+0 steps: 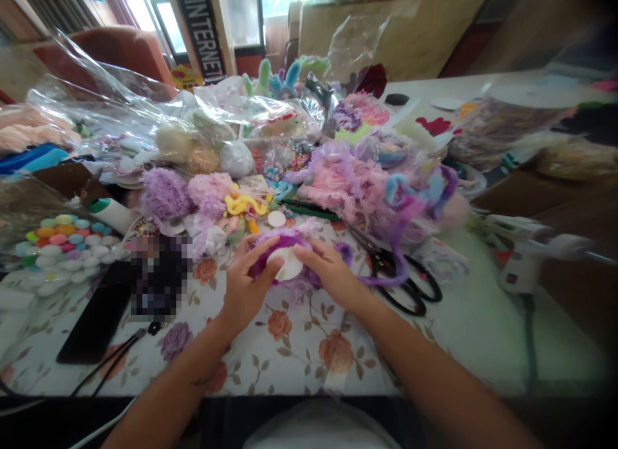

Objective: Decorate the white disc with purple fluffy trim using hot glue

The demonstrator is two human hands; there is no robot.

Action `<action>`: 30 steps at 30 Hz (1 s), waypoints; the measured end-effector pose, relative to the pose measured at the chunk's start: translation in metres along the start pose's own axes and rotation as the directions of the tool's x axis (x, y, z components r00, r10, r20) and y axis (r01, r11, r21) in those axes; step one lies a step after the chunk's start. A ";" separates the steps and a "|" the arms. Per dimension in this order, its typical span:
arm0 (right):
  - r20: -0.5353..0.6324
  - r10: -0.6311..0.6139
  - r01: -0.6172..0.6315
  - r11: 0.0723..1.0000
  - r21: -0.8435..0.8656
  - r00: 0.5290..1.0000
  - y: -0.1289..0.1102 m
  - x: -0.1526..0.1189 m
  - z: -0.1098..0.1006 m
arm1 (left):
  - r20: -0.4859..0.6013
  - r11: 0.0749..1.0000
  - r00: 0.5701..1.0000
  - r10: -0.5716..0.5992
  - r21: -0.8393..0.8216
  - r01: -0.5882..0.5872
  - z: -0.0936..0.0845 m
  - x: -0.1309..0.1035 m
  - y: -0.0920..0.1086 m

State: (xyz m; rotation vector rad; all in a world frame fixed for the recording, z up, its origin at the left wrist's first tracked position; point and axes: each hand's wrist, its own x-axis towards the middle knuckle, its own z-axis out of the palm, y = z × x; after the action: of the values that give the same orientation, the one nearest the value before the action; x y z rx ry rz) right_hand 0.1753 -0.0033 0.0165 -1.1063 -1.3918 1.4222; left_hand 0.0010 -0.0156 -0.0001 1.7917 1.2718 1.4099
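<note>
Between my two hands is a fuzzy purple yarn piece with a white disc (pixel 286 265) on its near face. My left hand (pixel 248 272) grips its left side, thumb pressed on the disc. From the right, my right hand (pixel 328 268) holds the other edge, its thumb on the disc's upper right. Purple fluffy yarn (pixel 398 256) trails off to the right over the scissors. Black-handled scissors (pixel 405 275) lie just right of my right hand. Another small white disc (pixel 276 219) rests on the cloth beyond my hands.
A white glue gun (pixel 521 249) stands at the right. On the left lie a black phone (pixel 99 314) and a bag of colourful pompoms (pixel 67 243). Heaped pink and lilac yarn (pixel 338 178) and clear plastic bags (pixel 145 107) fill the far side of the flowered tablecloth (pixel 280 352).
</note>
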 end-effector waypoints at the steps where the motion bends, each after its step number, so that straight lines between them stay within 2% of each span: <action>1: 0.019 0.002 -0.003 1.000 0.012 1.000 -0.001 0.000 0.000 | -0.004 1.000 1.000 -0.002 0.004 0.002 0.000 0.000 0.000; 6: 0.040 0.065 -0.068 0.996 0.059 0.997 -0.002 -0.001 -0.002 | 0.012 1.000 1.000 0.013 0.011 -0.013 0.000 0.000 0.001; 12: -0.010 -0.012 0.010 0.993 -0.117 1.000 -0.007 -0.002 -0.005 | 0.081 0.982 0.979 0.188 -0.011 -0.188 -0.006 0.007 -0.003; 15: -0.002 -0.052 0.051 0.985 -0.166 0.999 -0.010 -0.004 -0.006 | 0.098 0.974 0.969 0.226 -0.047 -0.222 -0.009 0.011 -0.006; 21: 0.006 -0.090 0.089 0.965 -0.245 0.996 -0.009 -0.007 -0.010 | 0.155 0.968 0.972 0.178 -0.203 -0.145 -0.011 0.012 -0.004; 26: 0.009 -0.015 0.017 0.966 -0.257 1.000 -0.005 -0.008 -0.013 | 0.207 0.977 0.970 0.127 -0.195 -0.086 -0.010 0.011 -0.001; 30: 0.038 0.064 -0.052 0.964 -0.260 0.997 -0.005 -0.008 -0.014 | 0.128 0.978 0.976 0.177 -0.137 -0.159 -0.010 0.011 0.000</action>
State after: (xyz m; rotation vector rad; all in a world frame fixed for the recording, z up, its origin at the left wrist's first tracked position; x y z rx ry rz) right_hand 0.1904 -0.0071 0.0217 -1.2951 -1.6247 1.3406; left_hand -0.0080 -0.0072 0.0076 1.9112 0.9576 1.3937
